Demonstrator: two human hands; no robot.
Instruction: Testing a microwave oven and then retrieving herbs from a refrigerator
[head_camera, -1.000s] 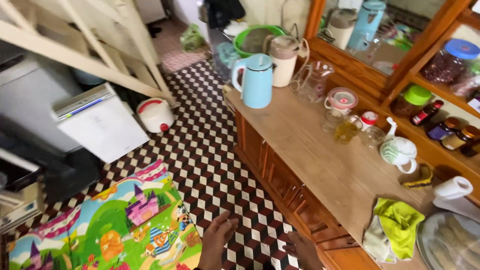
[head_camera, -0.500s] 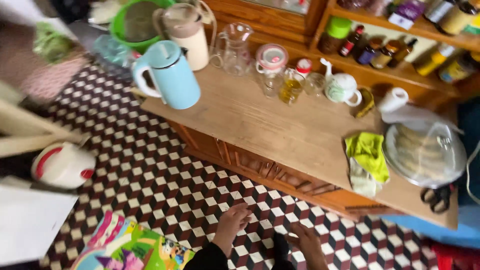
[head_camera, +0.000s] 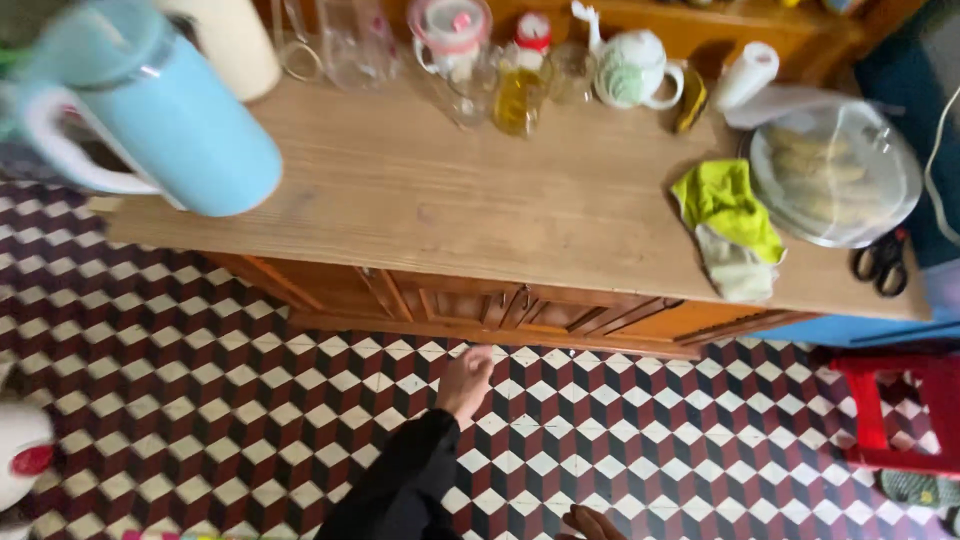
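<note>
Fingers (head_camera: 478, 358) of my left hand (head_camera: 466, 381) are loosely curled and together, gripping nothing, held in the air over the tiled floor (head_camera: 250, 400); a dark sleeve (head_camera: 400, 485) covers the arm behind them. My right hand (head_camera: 592, 523) shows only as a sliver at the bottom edge, and I cannot tell how its fingers are set. Just ahead of the left fingertips runs the lower front of a wooden cabinet (head_camera: 480, 305), orange-brown with panelled fronts, topped by a pale, matt, grained wooden counter (head_camera: 450, 200). The floor below is hard tile in a repeating cube pattern of white, dark red and black. Far ahead and to the left of the fingers stands a light blue jug (head_camera: 165, 120), smooth, rounded, with a white handle. Ahead of the fingers, along the back of the counter, stand clear glass vessels: a lidded jar (head_camera: 452, 40) with a pink-rimmed top, and a small glass (head_camera: 518, 100) holding yellow liquid. Ahead and to the right sits a white ceramic teapot (head_camera: 630, 68). Further right lies a crumpled yellow-green cloth (head_camera: 728, 215), soft and folded, beside a round plate under a clear domed cover (head_camera: 835, 170) with pale food inside. Black scissors (head_camera: 880, 262) lie beyond that cloth. Right of the fingers, at floor level, stands a red plastic stool (head_camera: 895, 400).
</note>
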